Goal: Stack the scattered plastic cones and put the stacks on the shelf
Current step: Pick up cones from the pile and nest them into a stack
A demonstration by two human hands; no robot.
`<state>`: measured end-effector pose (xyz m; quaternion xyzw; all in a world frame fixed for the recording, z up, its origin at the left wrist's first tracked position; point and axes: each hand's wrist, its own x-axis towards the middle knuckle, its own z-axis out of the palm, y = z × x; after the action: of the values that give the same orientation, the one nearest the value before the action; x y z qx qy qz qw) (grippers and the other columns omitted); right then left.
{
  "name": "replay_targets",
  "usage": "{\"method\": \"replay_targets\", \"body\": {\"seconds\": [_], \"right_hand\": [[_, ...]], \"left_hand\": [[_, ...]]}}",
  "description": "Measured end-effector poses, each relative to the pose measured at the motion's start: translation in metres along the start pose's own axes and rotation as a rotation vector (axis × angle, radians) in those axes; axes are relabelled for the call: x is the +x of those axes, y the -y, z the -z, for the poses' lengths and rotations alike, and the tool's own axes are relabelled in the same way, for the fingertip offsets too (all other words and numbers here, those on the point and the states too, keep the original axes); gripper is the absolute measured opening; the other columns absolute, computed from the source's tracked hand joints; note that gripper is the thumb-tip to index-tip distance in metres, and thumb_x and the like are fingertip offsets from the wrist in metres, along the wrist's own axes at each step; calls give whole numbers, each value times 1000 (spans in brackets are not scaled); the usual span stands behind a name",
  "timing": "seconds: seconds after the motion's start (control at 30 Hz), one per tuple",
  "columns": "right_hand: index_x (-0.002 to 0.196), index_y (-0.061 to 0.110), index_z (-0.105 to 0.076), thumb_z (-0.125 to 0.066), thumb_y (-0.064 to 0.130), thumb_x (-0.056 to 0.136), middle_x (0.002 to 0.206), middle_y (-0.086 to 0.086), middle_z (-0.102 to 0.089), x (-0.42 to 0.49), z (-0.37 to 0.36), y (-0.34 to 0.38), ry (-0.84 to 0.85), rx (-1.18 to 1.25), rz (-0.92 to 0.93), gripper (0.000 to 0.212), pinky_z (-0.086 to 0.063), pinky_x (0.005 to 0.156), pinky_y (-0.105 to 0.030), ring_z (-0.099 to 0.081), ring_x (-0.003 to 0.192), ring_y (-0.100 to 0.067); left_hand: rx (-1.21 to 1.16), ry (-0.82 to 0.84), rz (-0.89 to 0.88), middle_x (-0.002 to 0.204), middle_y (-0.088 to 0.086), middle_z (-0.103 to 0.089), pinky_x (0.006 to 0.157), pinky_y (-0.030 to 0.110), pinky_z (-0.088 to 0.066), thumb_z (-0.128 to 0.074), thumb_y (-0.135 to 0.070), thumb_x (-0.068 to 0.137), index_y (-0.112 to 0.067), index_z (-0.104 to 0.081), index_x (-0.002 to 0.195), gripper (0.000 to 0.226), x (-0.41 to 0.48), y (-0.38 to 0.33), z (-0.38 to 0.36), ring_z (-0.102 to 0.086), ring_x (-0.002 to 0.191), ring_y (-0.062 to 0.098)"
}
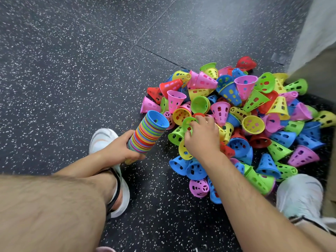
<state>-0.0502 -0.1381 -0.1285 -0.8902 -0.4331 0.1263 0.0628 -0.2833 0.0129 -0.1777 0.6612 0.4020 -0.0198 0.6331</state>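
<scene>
A big pile of loose perforated plastic cones point(254, 113) in red, blue, green, yellow and pink lies on the floor at the right. My left hand point(121, 147) grips the narrow end of a tall multicoloured stack of nested cones point(147, 133), tilted with its blue open mouth pointing up and to the right. My right hand point(201, 137) reaches into the near left edge of the pile, its fingers curled round the rim of a green cone point(188, 122). The shelf is out of view.
The floor point(72, 70) is dark speckled rubber tile, bare to the left and beyond the pile. My two white shoes point(103, 140) point(300, 193) stand on either side of the pile's near edge. A pale wall or panel point(320, 33) rises at the far right.
</scene>
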Motion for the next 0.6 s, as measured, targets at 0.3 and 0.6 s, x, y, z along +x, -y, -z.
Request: {"method": "replay_targets", "body": {"seconds": [0.3, 0.6], "right_hand": [[124, 5, -59, -59, 57, 94, 119, -2, -54, 5, 13, -11, -254, 504, -62, 59, -32, 98, -21, -48, 116, -16], [119, 20, -58, -71, 69, 77, 111, 9, -59, 17, 39, 4, -220, 881, -142, 65, -43, 87, -18, -55, 102, -7]], "left_hand": [[39, 5, -8, 101, 15, -75, 84, 52, -59, -93, -26, 50, -22, -58, 121, 79, 11, 2, -10, -73, 86, 28], [121, 77, 11, 89, 20, -72, 60, 42, -53, -90, -23, 54, -22, -57, 116, 71, 26, -23, -18, -65, 68, 24]]}}
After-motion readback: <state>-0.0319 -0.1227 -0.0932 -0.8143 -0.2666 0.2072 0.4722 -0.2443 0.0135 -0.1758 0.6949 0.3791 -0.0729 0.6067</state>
